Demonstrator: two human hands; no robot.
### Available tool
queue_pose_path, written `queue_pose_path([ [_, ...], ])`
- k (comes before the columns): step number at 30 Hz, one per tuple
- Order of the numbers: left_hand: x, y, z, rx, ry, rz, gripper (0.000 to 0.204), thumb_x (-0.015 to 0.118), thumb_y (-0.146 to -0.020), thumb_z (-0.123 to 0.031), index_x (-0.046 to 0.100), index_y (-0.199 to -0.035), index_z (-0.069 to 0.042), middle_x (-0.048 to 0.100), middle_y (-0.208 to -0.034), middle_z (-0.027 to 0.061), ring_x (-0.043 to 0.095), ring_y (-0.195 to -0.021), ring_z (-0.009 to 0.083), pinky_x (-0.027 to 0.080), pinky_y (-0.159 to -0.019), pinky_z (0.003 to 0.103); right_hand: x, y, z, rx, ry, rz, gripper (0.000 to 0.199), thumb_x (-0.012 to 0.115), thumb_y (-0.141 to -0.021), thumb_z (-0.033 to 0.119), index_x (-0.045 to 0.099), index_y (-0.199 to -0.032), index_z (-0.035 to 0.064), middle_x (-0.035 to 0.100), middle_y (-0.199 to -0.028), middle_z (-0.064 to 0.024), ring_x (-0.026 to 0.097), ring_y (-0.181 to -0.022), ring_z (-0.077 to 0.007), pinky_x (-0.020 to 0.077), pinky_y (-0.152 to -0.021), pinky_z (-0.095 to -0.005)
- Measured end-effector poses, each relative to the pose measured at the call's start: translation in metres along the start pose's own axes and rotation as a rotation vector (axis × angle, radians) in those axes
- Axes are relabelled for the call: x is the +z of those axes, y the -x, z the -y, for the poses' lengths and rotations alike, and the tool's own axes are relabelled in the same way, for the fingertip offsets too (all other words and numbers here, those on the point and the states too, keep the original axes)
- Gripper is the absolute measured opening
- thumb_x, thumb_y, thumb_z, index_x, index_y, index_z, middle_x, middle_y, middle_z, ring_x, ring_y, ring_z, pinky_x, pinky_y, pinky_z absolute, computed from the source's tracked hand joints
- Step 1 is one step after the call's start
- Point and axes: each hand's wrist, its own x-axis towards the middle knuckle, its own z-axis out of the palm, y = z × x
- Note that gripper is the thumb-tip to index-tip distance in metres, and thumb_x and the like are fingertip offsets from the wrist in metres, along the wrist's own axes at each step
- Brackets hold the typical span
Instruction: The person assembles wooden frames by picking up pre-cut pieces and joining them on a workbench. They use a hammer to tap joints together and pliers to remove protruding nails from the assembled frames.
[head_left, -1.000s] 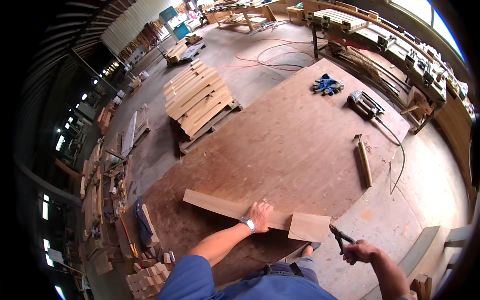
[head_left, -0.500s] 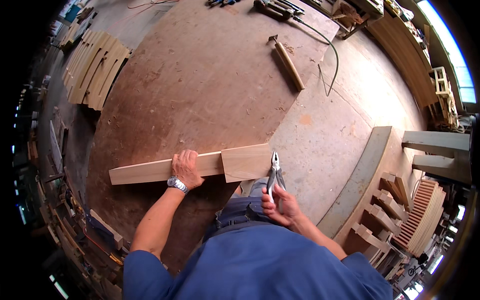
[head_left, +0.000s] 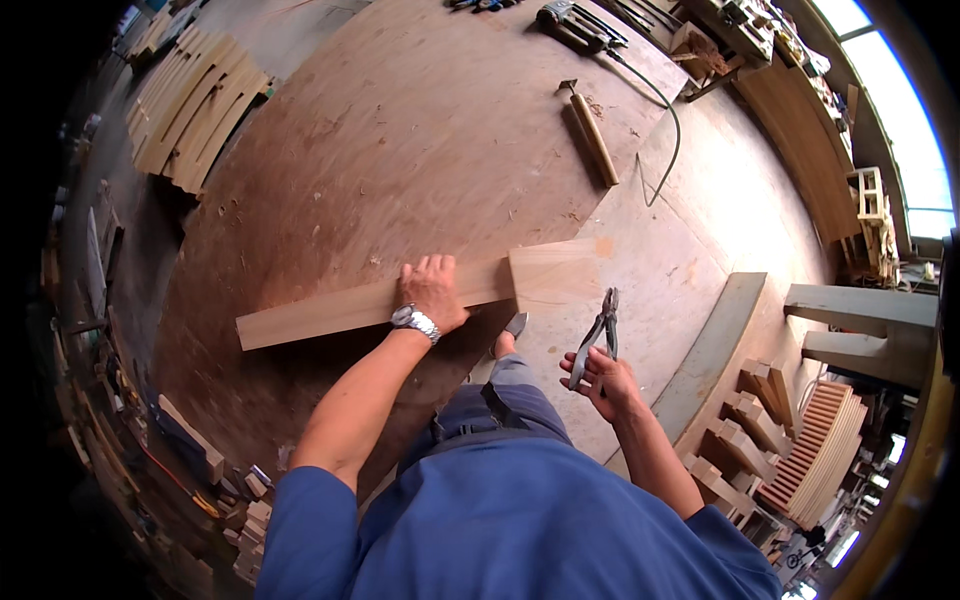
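Note:
My left hand [head_left: 432, 292] wraps over the middle of a long pale wooden piece [head_left: 335, 312], which slants up to the right along the near side of the work table. At its right end is a wider block-like section [head_left: 550, 275] that reaches past the table edge. In my right hand [head_left: 607, 382] is a pair of pliers [head_left: 607, 322], jaws pointing away from me and handles spread. The pliers are apart from the wood, just to the right of and below its wide end. A metal-banded watch [head_left: 414, 321] is on my left wrist.
The brown table [head_left: 370, 150] carries a wooden-handled tool [head_left: 595, 137] and a power tool [head_left: 580, 25] with a cord [head_left: 678, 135] at its far right. Stacked boards [head_left: 195, 115] stand at far left. Wooden blocks [head_left: 762, 420] and slatted parts [head_left: 815, 445] lie at right.
Both hands have moved to the right and farther from me. The wooden piece shifted right and tilts more, its wide end up. The pliers moved with my right hand, away from the wood.

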Motion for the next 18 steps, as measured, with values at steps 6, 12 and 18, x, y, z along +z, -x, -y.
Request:
queue_pose_path([
  [6,0.002,-0.015,-0.023,-0.082,0.006,0.075,0.061,0.087,-0.062,-0.032,0.058,-0.112,-0.011,0.063,-0.112,0.0100,0.060,-0.111,0.0281,0.042,-0.094,0.047,0.033,0.037,-0.017,-0.043,0.114,0.105,0.042,0.047,-0.109,0.021,0.045,-0.141,-0.0065,0.064,-0.127,-0.0232,0.067,-0.113,-0.0323,0.0574,-0.096,-0.0479],
  [12,0.011,-0.012,-0.018,-0.044,0.045,0.003,0.058,0.085,-0.062,-0.029,0.057,-0.109,-0.011,0.062,-0.108,0.0090,0.059,-0.108,0.0278,0.040,-0.093,0.046,0.080,0.034,-0.019,0.127,0.065,0.232,0.037,0.048,-0.110,0.021,0.049,-0.138,-0.0039,0.067,-0.124,-0.0216,0.069,-0.112,-0.0311,0.0567,-0.094,-0.0444],
  [18,0.017,-0.014,-0.014,-0.034,0.075,0.001,0.052,0.077,-0.063,-0.023,0.056,-0.109,-0.012,0.060,-0.107,0.0078,0.058,-0.107,0.0273,0.039,-0.092,0.047,0.092,0.017,-0.028,0.225,0.001,0.265,0.032,0.046,-0.111,0.025,0.052,-0.129,-0.0009,0.068,-0.120,-0.0196,0.069,-0.111,-0.0301,0.0564,-0.094,-0.0441],
])
